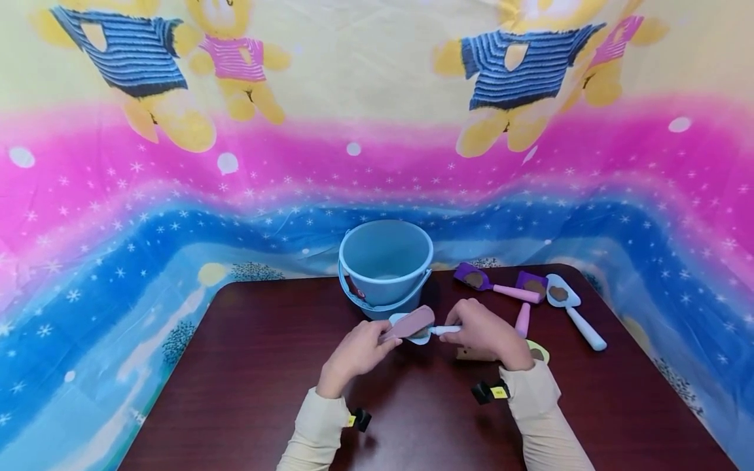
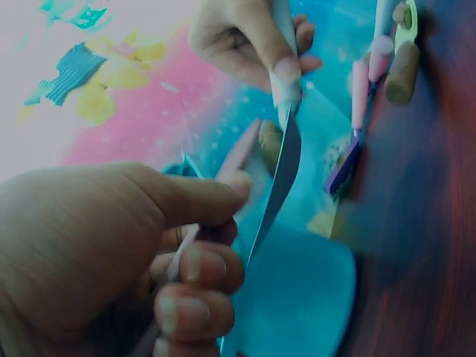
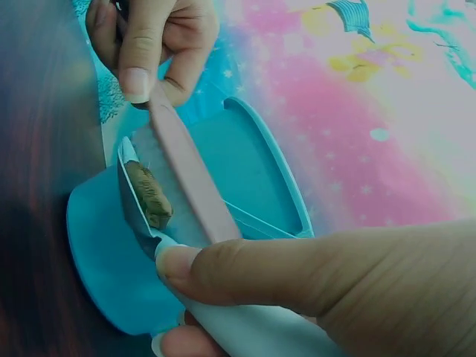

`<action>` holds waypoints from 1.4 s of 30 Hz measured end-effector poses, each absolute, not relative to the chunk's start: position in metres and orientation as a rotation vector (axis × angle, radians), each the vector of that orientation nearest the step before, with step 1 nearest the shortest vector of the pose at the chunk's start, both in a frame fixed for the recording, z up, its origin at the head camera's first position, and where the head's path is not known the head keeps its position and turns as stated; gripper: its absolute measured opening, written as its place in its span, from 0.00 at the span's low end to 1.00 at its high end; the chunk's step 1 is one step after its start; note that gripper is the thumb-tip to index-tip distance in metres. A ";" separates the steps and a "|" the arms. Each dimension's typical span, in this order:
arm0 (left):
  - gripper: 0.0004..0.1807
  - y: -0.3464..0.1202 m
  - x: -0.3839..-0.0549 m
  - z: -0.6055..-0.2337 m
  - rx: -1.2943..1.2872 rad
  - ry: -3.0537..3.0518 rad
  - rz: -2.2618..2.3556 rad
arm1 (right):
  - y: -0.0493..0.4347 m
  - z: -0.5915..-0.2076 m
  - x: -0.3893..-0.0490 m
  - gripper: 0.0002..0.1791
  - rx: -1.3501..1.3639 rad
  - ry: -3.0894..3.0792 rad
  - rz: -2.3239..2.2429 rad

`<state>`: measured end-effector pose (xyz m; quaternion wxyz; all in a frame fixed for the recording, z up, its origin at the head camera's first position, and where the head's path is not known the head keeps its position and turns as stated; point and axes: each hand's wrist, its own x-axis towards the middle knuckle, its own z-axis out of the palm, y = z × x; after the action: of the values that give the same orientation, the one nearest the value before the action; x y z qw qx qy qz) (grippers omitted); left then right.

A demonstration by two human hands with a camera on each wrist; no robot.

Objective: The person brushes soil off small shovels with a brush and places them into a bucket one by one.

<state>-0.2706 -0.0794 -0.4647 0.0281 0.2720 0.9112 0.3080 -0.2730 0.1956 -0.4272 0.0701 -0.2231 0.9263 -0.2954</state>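
In the head view my left hand [image 1: 359, 350] holds a pink brush [image 1: 415, 320] by its narrow end. My right hand [image 1: 485, 333] grips the pale blue handle [image 3: 245, 327] of a small toy trowel [image 1: 446, 330]. A brown lump [image 3: 150, 195] lies on the trowel's blade. Just above it, the brush's pale bristles face the blade; in the right wrist view I cannot tell whether they touch the lump. Both tools are in front of a light blue bucket [image 1: 385, 291], its handle hanging down at the front. The brush's head is blurred in the left wrist view.
Right of the bucket lie two purple shovels [image 1: 480, 279] with pink handles and another pale blue trowel [image 1: 562, 297], bearing brown lumps. A green-edged tool [image 1: 540, 350] and a brown piece [image 1: 474, 354] are partly hidden by my right arm. A printed cloth [image 1: 353, 170] surrounds the dark table [image 1: 259, 366].
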 end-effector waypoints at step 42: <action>0.11 -0.077 -0.269 -0.459 0.959 2.541 1.174 | 0.186 -0.429 -0.272 0.05 -0.719 2.772 -0.975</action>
<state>-0.2692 -0.0765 -0.4589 0.0910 0.3226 0.8552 0.3952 -0.2719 0.1856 -0.4290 0.0585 -0.2373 0.9148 -0.3216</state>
